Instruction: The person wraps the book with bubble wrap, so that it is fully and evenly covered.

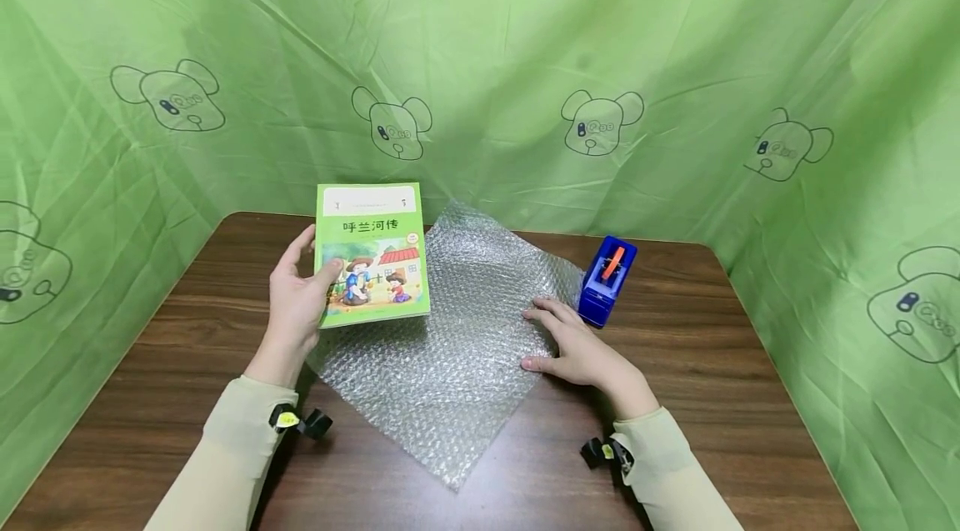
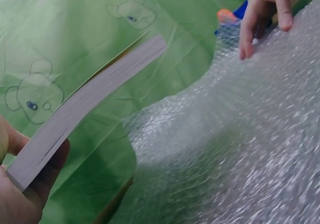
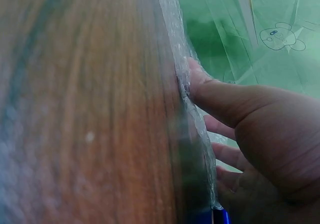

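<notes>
A green book (image 1: 375, 264) with a picture cover is gripped at its left edge by my left hand (image 1: 296, 298), thumb on the front cover. In the left wrist view the book (image 2: 85, 104) shows its page edges, slightly bent, between the thumb and fingers of that hand (image 2: 25, 184). A sheet of bubble wrap (image 1: 457, 348) lies on the table, turned like a diamond. My right hand (image 1: 585, 352) rests with spread fingers on its right side; the right wrist view shows the hand (image 3: 270, 129) beside the wrap's edge (image 3: 175, 39).
A blue tape dispenser (image 1: 600, 298) with an orange part stands just behind my right hand, next to the wrap's right corner. The brown wooden table (image 1: 697, 398) is enclosed by green cloth (image 1: 495, 39) with printed bear faces at the back and sides.
</notes>
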Tool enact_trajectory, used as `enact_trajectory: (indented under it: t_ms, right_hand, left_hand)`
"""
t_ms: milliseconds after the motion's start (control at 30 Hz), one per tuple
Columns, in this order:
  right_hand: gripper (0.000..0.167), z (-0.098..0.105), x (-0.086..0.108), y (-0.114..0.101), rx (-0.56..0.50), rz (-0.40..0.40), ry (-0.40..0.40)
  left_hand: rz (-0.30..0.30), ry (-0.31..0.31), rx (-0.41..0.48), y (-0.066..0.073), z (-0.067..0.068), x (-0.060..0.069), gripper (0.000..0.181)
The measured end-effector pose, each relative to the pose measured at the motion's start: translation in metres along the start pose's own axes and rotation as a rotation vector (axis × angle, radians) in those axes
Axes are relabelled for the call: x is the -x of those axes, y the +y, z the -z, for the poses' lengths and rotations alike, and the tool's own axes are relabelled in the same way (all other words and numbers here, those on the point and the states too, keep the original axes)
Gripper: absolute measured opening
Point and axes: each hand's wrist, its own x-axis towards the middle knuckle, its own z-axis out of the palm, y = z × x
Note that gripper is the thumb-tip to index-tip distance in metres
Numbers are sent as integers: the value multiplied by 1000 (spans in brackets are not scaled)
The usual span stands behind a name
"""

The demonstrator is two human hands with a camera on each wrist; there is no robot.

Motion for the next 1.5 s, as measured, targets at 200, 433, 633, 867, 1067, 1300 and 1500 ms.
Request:
enact_trajectory:
  t_ms: [200,433,633,867,1067,1300,1500]
  right_hand:
    - [80,0,-1,1,-4,3,-4]
    - [80,0,-1,0,11,-20,-6]
    - [82,-2,-1,0,-5,15,34]
    - [81,-3,-2,1,-10,34,58]
    - [80,-3,-2,0,-2,4,40]
    - [81,-2,-2,-2,-7,-7,29]
    - [82,-2,-2,-1,-7,-12,23]
  left_hand:
    - [11,-47,-7,-4,-12,6,70]
    - [27,-105,-42,-11,-26,13,69]
    - [59,-144,-83,-16,-37,20,69]
    - [124,-177,-104,-26,-50,25,69]
    - [160,-177,-100,-35,-59,31,68]
    - [176,-186,-87,-45,-71,39,69]
    - [172,-199,-98,-53,-78,43,70]
